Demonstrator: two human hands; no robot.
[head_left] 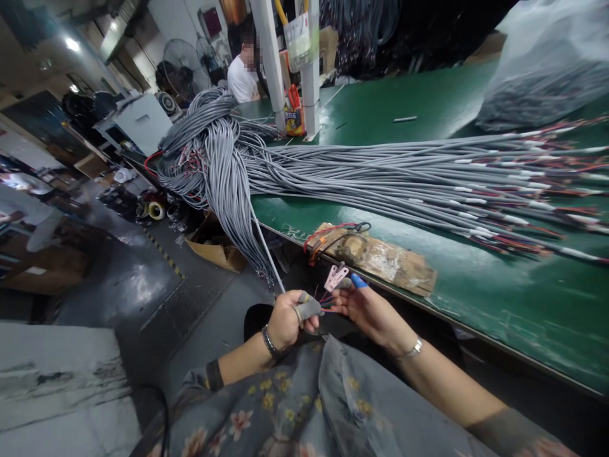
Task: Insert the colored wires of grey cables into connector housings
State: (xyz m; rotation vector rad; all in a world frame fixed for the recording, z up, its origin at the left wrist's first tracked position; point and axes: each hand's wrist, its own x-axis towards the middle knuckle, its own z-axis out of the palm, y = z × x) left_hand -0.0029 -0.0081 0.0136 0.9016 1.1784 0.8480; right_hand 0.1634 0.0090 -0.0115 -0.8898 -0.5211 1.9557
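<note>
My left hand (289,316), with a grey cover on its thumb, is closed around the end of a grey cable (267,251). Thin coloured wires (326,301) fan out of that end toward my right hand (364,311). The fingertips of my right hand pinch these wires. A blue cover sits on one of its fingers. Right by those fingers is a small pink clip-like tool (335,277); whether the hand holds it I cannot tell. The left fingers partly hide the cable's end.
A big bundle of grey cables (342,166) lies across the green table (514,298), part hanging over its edge. A worn wooden block (380,257) with wires lies at the near edge. Behind are a white post (311,76), a plastic bag (542,70) and a seated person (243,77).
</note>
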